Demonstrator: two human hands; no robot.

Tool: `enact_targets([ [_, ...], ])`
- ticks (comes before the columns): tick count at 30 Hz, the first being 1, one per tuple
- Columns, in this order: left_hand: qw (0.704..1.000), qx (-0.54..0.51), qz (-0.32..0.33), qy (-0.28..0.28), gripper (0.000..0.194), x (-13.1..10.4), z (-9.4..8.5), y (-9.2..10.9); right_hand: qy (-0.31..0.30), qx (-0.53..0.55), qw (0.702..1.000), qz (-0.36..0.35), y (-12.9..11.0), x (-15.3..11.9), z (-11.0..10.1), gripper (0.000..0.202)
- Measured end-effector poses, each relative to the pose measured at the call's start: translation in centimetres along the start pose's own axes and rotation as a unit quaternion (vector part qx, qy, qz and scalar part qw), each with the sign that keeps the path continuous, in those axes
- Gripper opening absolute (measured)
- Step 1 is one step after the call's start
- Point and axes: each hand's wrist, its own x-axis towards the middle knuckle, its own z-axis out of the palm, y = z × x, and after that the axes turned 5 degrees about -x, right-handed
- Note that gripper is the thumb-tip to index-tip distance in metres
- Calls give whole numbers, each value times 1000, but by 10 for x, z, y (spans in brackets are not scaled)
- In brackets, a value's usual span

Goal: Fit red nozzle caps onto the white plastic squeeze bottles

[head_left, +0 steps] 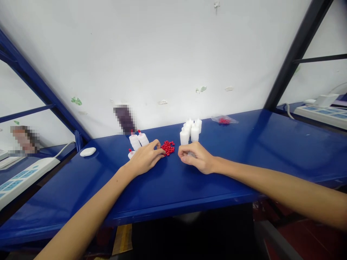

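Observation:
My left hand point(146, 158) rests at the left edge of a loose pile of small red caps point(168, 147). Its fingers are apart, with the tips touching or just beside the nearest caps. Closed in a curl, my right hand point(197, 157) is around a small translucent white bottle point(191, 154), mostly hidden by the fingers. Just behind that hand stands a group of uncapped white bottles point(194, 133). Beyond my left hand are a few white bottles with red caps point(143, 138), one partly covered by the hand.
A clear bag of red caps point(224, 121) lies near the wall at the right. On the left of the blue table point(168, 191) sits a white oval case point(88, 151). A dark blurred object point(124, 118) leans at the wall. Power strips point(27, 177) flank the table.

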Motion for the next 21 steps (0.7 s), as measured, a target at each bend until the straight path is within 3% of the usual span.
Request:
enact_targets([
  [5,984,-167,-13,66,20,-1,2,20,37,22,997,59,5,3,5,34],
  [9,903,-372,-91,194,18,14,3,54,37,141,983,112,13,8,6,43],
  [11,863,-446,-106,211,18,26,6,69,61,216,964,142,16,10,6,41],
  [13,842,-480,-111,222,19,38,10,78,87,278,942,165,16,11,6,38],
  [18,817,-494,-128,267,18,58,17,79,114,300,941,112,13,10,5,23],
  [21,773,-567,-121,258,23,63,21,80,134,304,939,85,16,9,7,17],
])
